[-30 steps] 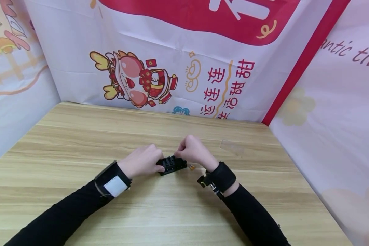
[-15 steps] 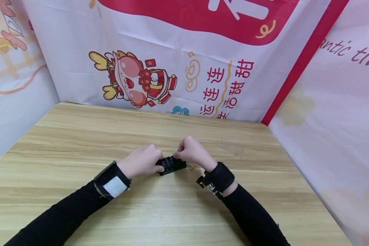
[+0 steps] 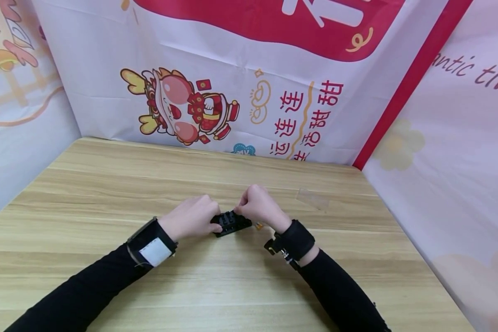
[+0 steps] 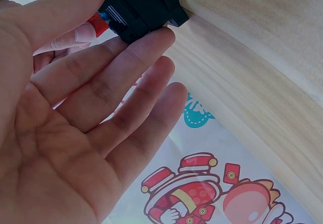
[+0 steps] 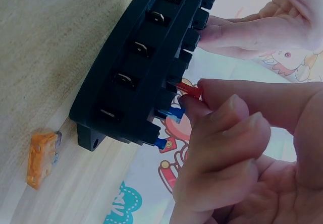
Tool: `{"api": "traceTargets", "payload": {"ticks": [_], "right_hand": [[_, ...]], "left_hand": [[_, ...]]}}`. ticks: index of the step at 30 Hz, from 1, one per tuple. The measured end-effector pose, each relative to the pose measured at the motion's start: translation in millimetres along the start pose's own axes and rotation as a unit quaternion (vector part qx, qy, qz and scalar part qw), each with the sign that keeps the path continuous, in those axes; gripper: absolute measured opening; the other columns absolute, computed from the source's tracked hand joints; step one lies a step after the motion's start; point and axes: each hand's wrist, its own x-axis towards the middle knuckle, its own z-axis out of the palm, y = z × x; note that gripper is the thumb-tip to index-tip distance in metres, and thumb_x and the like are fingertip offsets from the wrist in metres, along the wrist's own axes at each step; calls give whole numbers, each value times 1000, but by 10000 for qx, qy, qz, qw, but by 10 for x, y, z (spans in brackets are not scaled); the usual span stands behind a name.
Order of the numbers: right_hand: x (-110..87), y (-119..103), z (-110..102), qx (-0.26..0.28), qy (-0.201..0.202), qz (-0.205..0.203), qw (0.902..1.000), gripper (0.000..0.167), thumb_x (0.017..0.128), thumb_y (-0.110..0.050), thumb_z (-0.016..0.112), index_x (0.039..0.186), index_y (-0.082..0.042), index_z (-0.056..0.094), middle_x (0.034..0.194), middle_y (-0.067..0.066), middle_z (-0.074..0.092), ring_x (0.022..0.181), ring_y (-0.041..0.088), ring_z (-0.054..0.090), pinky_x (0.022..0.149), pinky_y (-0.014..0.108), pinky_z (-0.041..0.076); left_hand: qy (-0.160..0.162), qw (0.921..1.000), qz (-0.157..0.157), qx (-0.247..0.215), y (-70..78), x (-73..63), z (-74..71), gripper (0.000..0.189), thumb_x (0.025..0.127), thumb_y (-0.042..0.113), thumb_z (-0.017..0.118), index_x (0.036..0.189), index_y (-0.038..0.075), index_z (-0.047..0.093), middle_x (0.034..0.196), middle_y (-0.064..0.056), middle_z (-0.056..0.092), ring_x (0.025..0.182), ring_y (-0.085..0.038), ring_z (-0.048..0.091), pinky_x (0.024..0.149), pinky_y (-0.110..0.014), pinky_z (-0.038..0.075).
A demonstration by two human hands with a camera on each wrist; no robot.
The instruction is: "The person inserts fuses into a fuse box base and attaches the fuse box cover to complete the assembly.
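Observation:
A black blade fuse block (image 3: 231, 223) with a row of metal tabs sits mid-table, tilted in the right wrist view. My left hand (image 3: 193, 216) grips its left end between thumb and fingers; in the left wrist view the other fingers extend loosely beside the block (image 4: 139, 12). My right hand (image 3: 260, 207) pinches a red blade fuse (image 5: 191, 90) between thumb and forefinger, its inner end at a slot on the block's side. Two blue blade fuses (image 5: 174, 114) stick out of neighbouring slots. In the head view the right fingers hide the red fuse.
An orange blade fuse (image 5: 41, 159) lies on the wooden table (image 3: 240, 286) close to the block's right end. Farther right lies a thin transparent piece (image 3: 313, 199). Printed cloth (image 3: 216, 41) hangs behind the table and at both sides.
My right wrist has shifted slightly left, its fingers staying at the same place on the fuse block. The left hand and the block have stayed put.

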Motion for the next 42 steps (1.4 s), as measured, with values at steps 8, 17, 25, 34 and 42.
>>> {"api": "traceTargets", "payload": {"ticks": [8, 17, 25, 34, 42], "right_hand": [[0, -5, 21, -118, 34, -43, 9999, 24, 84, -14, 77, 63, -4, 70, 54, -4, 55, 49, 10, 50, 48, 24, 39], [3, 1, 36, -220, 63, -24, 9997, 23, 84, -14, 76, 64, -4, 71, 54, -6, 56, 49, 9, 51, 49, 24, 40], [-11, -3, 39, -229, 7, 0, 9997, 22, 84, -14, 75, 65, -3, 71, 54, -6, 56, 49, 10, 52, 50, 24, 40], [-4, 10, 45, -241, 67, 34, 9997, 24, 83, -14, 75, 62, -6, 69, 54, -6, 57, 49, 10, 52, 49, 24, 39], [-6, 5, 43, -288, 74, 25, 9996, 28, 84, -14, 74, 57, -9, 66, 51, -6, 55, 47, 10, 51, 47, 23, 38]], "left_hand": [[-9, 10000, -37, -3, 13, -10, 0, 20, 83, 25, 82, 77, 9, 71, 63, 3, 52, 52, -9, 46, 50, -25, 37], [-10, 10000, -50, -39, 12, -13, 8, 19, 83, 25, 82, 78, 10, 71, 63, 3, 52, 51, -9, 46, 49, -25, 36], [8, 10000, -32, -12, 17, -13, 19, 21, 82, 25, 82, 75, 10, 70, 62, 3, 52, 50, -9, 44, 48, -25, 35], [-5, 10000, -7, 3, 17, -6, 19, 20, 83, 24, 82, 76, 10, 70, 62, 4, 52, 51, -9, 45, 49, -25, 36], [19, 10000, 28, 11, 21, -1, 6, 19, 83, 24, 82, 77, 9, 71, 63, 4, 53, 51, -8, 45, 50, -25, 37]]}}
